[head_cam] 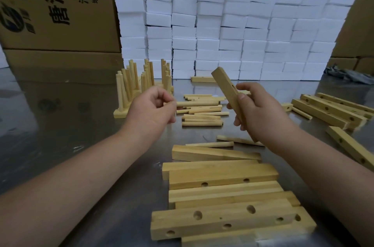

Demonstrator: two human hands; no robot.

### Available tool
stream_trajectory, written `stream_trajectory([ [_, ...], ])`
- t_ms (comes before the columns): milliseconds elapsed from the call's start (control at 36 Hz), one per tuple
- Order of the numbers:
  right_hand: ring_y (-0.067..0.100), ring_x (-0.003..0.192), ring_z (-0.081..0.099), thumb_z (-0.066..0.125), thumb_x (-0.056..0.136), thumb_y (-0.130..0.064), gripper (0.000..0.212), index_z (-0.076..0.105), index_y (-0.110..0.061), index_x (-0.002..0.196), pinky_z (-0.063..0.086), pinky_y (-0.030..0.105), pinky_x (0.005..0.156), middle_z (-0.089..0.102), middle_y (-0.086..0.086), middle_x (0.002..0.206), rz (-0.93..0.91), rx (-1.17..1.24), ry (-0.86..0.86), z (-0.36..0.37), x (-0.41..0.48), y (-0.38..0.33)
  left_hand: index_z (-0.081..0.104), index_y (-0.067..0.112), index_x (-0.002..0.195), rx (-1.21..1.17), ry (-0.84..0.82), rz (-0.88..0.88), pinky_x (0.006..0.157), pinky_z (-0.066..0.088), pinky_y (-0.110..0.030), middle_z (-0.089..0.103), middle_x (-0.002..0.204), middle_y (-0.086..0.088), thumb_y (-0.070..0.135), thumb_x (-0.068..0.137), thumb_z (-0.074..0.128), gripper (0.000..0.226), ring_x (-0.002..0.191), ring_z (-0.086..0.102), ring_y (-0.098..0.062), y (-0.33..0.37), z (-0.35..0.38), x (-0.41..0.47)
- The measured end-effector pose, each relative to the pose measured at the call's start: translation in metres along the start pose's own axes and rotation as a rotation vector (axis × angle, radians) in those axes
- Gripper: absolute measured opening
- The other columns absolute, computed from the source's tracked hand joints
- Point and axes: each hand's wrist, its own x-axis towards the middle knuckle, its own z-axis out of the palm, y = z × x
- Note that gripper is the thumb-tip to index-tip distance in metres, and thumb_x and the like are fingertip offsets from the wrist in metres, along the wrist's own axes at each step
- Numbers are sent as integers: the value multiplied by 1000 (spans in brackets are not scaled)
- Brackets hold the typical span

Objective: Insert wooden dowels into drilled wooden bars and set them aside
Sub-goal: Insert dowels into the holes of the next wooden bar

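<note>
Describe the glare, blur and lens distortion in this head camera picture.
Head view: the grey metal tabletop mirrors the brown cardboard boxes as a soft sheen; the stacked white foam blocks look bright, nearly blown out; wide-angle bending bows that stack's top edge; the left hand and right hand, holding a drilled wooden bar, look slightly soft.

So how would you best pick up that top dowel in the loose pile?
Pinch the top dowel near its middle from above, fingers on its two long sides. It lies flat, crosswise on the loose pile, so its rounded sides are exposed. The left hand is nearest.
</note>
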Motion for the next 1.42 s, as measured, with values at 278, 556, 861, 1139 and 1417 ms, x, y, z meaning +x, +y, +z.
stream_trajectory([
  [278,14,49,55,31,101,-11,29,56,-26,97,46,22,44,68,2,68,166,598,-192,0,-7,-14,50,19,65,119,-81,56,71,50,-37,63,79,-6,7,77,69,25,72,55,-20,5,4,-7],
  [556,11,43,49,63,85,-10,25,55,-20,105,43,21,40,63,5,71,137,579,-253,1,-7,-12,58,24,122,401,-192,254,62,33,-1,48,83,13,12,92,51,33,71,44,11,1,2,-6],
  [861,13,60,55,45,97,-34,32,67,-11,100,51,30,57,65,-1,71,271,576,-248,-2,-6,-13,63,15,117,444,-104,346,67,34,0,54,87,18,11,93,48,28,82,47,14,3,-1,-8],
  [1139,11,61,49,39,99,-27,39,68,-53,90,39,30,59,62,-1,70,138,509,-322,-6,-9,-14,60,20,121,403,-85,310,56,35,-4,57,75,19,13,92,52,32,67,51,10,4,-2,-11],
  [1417,2,59,56,43,97,-34,41,62,-66,81,42,29,63,63,-10,67,63,363,-291,-6,-10,-17,63,23,119,426,-32,354,59,41,-18,63,79,3,18,91,53,30,74,53,-2,1,-4,-9],
])
